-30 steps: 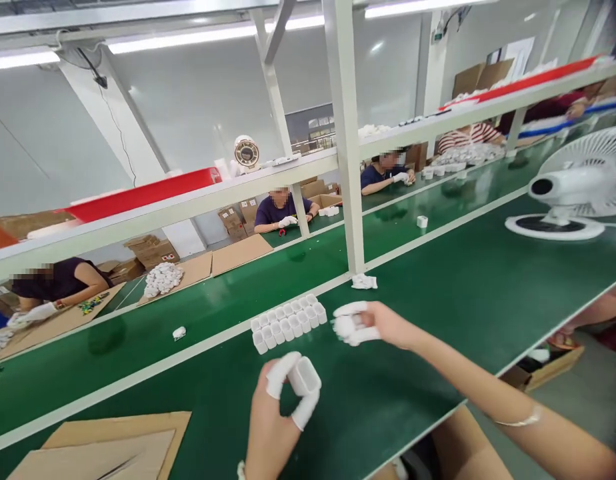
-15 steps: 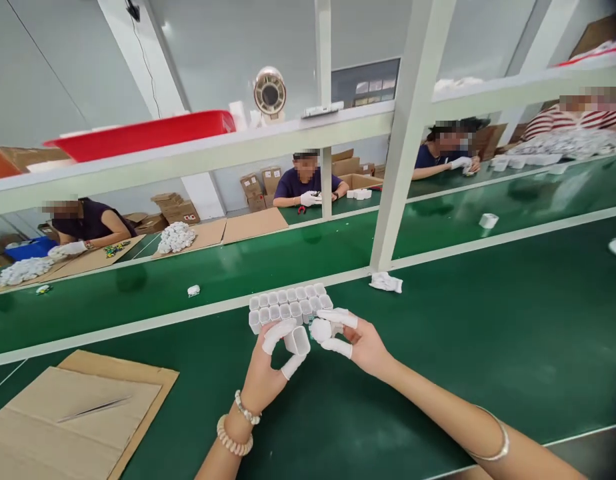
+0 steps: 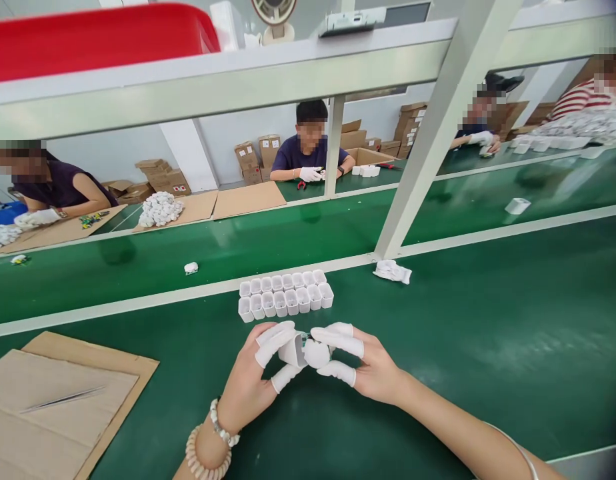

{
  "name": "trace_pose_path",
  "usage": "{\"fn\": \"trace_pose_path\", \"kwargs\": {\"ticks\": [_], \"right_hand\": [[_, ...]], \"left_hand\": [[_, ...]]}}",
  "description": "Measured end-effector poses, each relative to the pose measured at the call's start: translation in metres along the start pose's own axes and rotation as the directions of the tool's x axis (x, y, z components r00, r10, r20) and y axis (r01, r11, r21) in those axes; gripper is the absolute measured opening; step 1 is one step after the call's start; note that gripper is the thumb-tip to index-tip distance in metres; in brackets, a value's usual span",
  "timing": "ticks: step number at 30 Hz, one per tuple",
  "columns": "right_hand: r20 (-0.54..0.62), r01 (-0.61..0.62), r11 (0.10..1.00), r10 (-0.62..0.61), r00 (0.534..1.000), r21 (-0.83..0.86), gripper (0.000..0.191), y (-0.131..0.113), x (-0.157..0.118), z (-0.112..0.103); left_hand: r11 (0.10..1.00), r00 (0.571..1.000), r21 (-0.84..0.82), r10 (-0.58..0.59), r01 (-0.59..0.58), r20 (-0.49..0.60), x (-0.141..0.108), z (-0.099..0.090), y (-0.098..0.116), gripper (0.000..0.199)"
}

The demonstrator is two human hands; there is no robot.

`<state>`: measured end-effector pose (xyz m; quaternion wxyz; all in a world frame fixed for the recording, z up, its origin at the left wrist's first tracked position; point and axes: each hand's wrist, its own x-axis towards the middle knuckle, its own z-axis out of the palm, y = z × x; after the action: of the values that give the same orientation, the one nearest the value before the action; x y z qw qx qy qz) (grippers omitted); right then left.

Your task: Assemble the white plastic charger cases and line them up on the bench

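My left hand (image 3: 263, 363), with white finger covers, grips a white rectangular cup (image 3: 291, 351) whose open end faces right. Between the fingertips of my right hand (image 3: 361, 357) is a round white part (image 3: 317, 354) with a bit of green board at its upper left. The part sits at the mouth of the cup, its left edge meeting the rim. Just beyond both hands, two rows of white cups (image 3: 292, 302) stand upright on the green surface (image 3: 438, 373).
Cardboard sheets (image 3: 63, 393) with metal tweezers (image 3: 63, 399) lie at the left. A white cloth (image 3: 393, 271) lies by the slanted post (image 3: 428, 153). Across the green belt (image 3: 238, 233), several people work. A red tray (image 3: 98, 40) rests on the shelf above.
The cup and the round part have come together, the cup's mouth now turned toward the part. The view has tilted down, and my hands appear farther from the rows of cups.
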<state>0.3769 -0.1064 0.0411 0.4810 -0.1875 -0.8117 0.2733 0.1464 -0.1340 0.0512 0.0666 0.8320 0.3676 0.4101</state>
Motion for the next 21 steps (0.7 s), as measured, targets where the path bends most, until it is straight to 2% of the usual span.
{"fn": "trace_pose_path", "kwargs": {"ticks": [7, 21], "right_hand": [[0.070, -0.004, 1.000, 0.006, 0.998, -0.029, 0.059, -0.0025, 0.0016, -0.0017], [0.051, -0.030, 0.999, 0.032, 0.998, -0.034, 0.060, -0.0099, 0.0034, 0.0003]], "left_hand": [[0.998, 1.000, 0.056, -0.005, 0.004, 0.015, -0.0010, -0.0025, 0.0005, 0.053], [0.996, 0.996, -0.026, -0.084, 0.084, 0.018, -0.0034, -0.0031, 0.0030, 0.051]]}}
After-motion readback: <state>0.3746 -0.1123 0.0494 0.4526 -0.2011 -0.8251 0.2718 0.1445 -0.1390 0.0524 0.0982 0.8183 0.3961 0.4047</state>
